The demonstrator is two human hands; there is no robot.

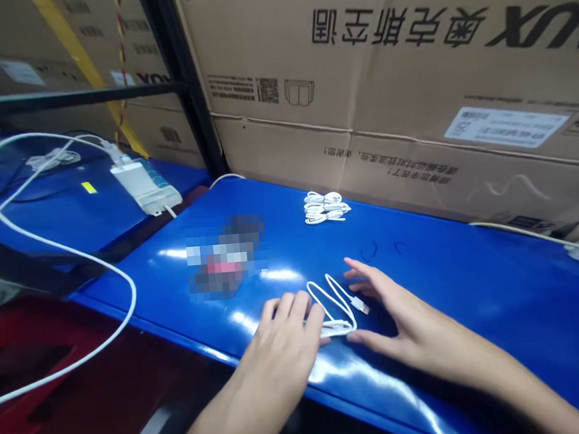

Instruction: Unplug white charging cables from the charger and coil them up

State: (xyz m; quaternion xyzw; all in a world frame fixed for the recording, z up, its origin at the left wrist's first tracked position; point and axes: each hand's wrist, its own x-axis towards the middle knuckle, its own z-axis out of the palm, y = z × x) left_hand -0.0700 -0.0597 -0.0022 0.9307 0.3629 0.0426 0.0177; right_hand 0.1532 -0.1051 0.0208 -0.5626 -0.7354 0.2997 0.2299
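Observation:
A white USB cable (pixel 339 327), partly looped, lies near the front edge of the blue table. My left hand (pixel 289 327) has its fingers closed on the cable's left part, and the fingertips there are partly hidden. To the right of the cable, my right hand (pixel 389 303) is open, thumb and fingers apart, close around the cable's USB plug (pixel 360 305) without plainly gripping it. Farther back on the table lie several bundled white cables (pixel 325 207), stacked side by side and tied.
Large cardboard boxes (pixel 391 102) stand along the table's back. A blurred-out item (pixel 225 259) lies on the left of the blue table (pixel 281 241). A white power strip (pixel 139 185) sits on the neighbouring table, and a long white cord (pixel 132 289) loops at the left beside a black metal frame (pixel 193 111).

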